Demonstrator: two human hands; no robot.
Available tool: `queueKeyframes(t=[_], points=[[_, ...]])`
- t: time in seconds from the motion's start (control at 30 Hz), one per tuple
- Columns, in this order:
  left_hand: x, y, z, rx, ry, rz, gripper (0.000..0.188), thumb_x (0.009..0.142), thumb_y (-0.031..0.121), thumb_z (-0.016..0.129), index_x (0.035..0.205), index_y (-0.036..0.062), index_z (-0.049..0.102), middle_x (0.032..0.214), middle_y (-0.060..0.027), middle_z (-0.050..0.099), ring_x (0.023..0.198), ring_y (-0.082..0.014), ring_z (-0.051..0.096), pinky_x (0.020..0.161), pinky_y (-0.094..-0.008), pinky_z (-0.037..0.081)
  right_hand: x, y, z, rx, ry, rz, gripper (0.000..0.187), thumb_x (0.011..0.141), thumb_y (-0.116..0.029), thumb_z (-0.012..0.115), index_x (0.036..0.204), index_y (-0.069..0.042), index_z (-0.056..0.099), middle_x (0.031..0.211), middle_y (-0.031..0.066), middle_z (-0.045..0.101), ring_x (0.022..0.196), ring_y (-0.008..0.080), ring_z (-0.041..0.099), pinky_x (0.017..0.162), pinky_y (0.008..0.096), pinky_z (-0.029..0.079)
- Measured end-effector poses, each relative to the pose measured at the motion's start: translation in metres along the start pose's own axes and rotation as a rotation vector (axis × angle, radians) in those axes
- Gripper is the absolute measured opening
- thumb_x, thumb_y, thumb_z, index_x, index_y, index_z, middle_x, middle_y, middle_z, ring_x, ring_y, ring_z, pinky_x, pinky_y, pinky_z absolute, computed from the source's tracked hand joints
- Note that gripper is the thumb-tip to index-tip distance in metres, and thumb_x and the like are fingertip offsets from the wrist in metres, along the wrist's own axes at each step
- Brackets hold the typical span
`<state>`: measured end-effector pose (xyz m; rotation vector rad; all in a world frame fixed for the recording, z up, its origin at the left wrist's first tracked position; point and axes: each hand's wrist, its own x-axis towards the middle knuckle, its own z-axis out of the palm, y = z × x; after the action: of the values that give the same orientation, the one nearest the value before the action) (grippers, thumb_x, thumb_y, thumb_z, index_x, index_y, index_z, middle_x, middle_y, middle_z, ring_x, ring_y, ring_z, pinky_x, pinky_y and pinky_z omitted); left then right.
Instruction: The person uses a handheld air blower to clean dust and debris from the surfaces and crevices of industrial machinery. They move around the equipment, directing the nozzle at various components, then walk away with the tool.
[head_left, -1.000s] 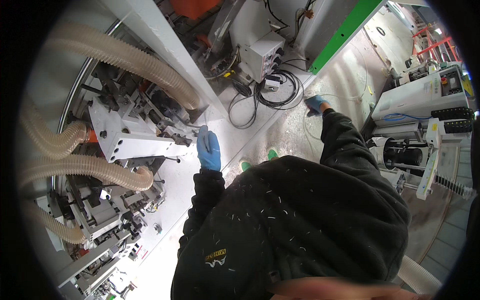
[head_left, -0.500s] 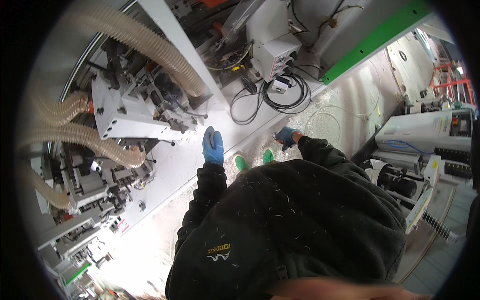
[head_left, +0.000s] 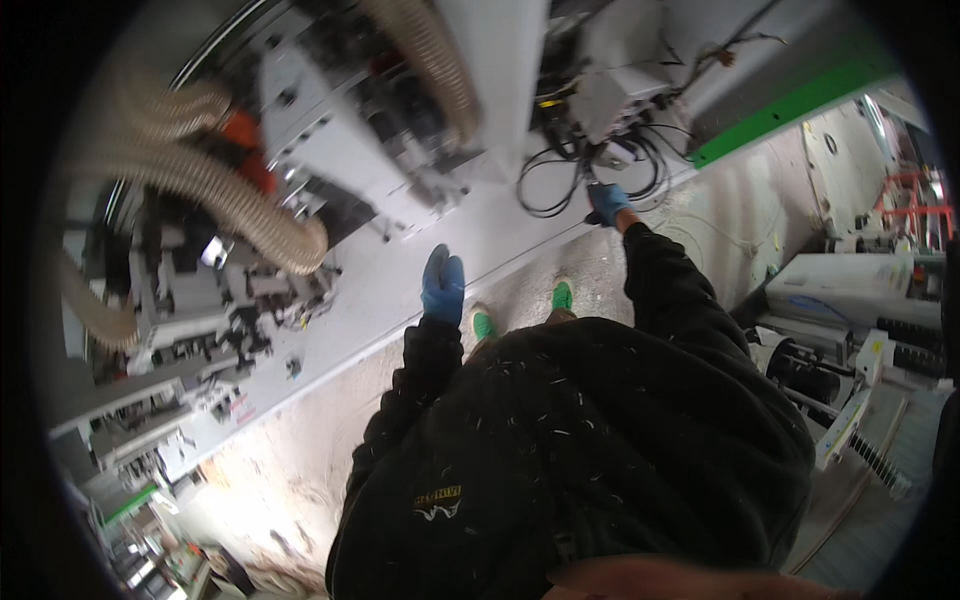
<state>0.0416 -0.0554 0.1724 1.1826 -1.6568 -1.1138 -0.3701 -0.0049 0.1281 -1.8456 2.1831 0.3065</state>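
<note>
My left hand (head_left: 442,285) wears a blue glove and lies flat with straight fingers against the edge of the white machine bed (head_left: 380,290), holding nothing. My right hand (head_left: 607,203), also in a blue glove, reaches forward with the fingers curled around a small dark object (head_left: 590,188) beside a coil of black cables (head_left: 560,185). What the dark object is stays unclear. My black sleeves and sweater, flecked with chips, fill the lower middle. The green toes of my shoes (head_left: 483,322) show just below my left hand.
Ribbed beige extraction hoses (head_left: 250,215) arc over the machine's grey units at left. A green rail (head_left: 790,100) runs along the top right. White machine parts (head_left: 850,290) stand at right. Sawdust covers the floor (head_left: 300,470) at lower left.
The view has swung and drawn closer to the machine. My right hand moved forward and up to the cable coil. My left hand stays at the bed's edge.
</note>
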Motion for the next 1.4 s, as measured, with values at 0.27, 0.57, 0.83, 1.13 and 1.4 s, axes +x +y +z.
queueKeyframes(t=[0.27,0.57,0.83,1.13,1.4], points=[[-0.062,-0.073,-0.123,0.201,-0.030,-0.363,0.049,0.089,0.031,0.063,0.124,-0.0025,0.055,0.122,-0.0199,0.060,0.112,-0.0274,0.058,0.097,-0.0360,0.045,-0.025,-0.124,0.018,0.163,-0.462,-0.365,0.042,0.065,-0.041,0.080,0.076,-0.006,0.060,0.075,0.0115,0.068,0.067,0.0268,0.068,0.061,0.0380,0.053],[-0.231,-0.215,-0.236,0.432,0.072,-0.933,0.050,0.088,0.044,0.052,0.081,-0.0039,0.066,0.081,-0.0232,0.067,0.082,-0.0370,0.065,0.075,-0.0464,0.048,-0.019,-0.324,0.031,0.211,-0.874,-0.455,0.030,0.075,-0.040,0.069,0.085,-0.011,0.066,0.085,0.0112,0.069,0.075,0.0296,0.067,0.067,0.0388,0.052],[-0.369,-0.265,-0.318,0.300,0.571,-1.250,0.042,0.090,0.046,0.054,0.086,0.0056,0.062,0.070,-0.0099,0.060,0.061,-0.0223,0.056,0.053,-0.0371,0.043,0.009,-0.448,-0.043,1.028,-0.709,0.009,0.066,0.090,-0.061,0.047,0.067,0.000,0.056,0.052,0.0148,0.059,0.040,0.0201,0.058,0.037,0.0311,0.041],[-0.351,-0.320,-0.444,0.029,0.486,-0.945,0.034,0.088,0.042,0.063,0.102,0.0106,0.063,0.072,-0.0005,0.056,0.056,-0.0134,0.051,0.044,-0.0301,0.039,0.032,-0.615,-0.075,1.009,-0.461,0.099,0.050,0.092,-0.047,0.049,0.065,-0.005,0.057,0.054,0.0114,0.061,0.048,0.0224,0.065,0.041,0.0329,0.046],[-0.397,-0.307,-0.640,0.234,0.249,-1.229,0.048,0.090,0.050,0.054,0.107,0.0049,0.061,0.075,-0.0061,0.062,0.061,-0.0200,0.060,0.044,-0.0362,0.045,0.037,-0.641,-0.062,1.093,-0.310,0.384,0.041,0.094,-0.035,0.046,0.076,-0.001,0.059,0.070,0.0156,0.066,0.052,0.0294,0.067,0.040,0.0368,0.048]])
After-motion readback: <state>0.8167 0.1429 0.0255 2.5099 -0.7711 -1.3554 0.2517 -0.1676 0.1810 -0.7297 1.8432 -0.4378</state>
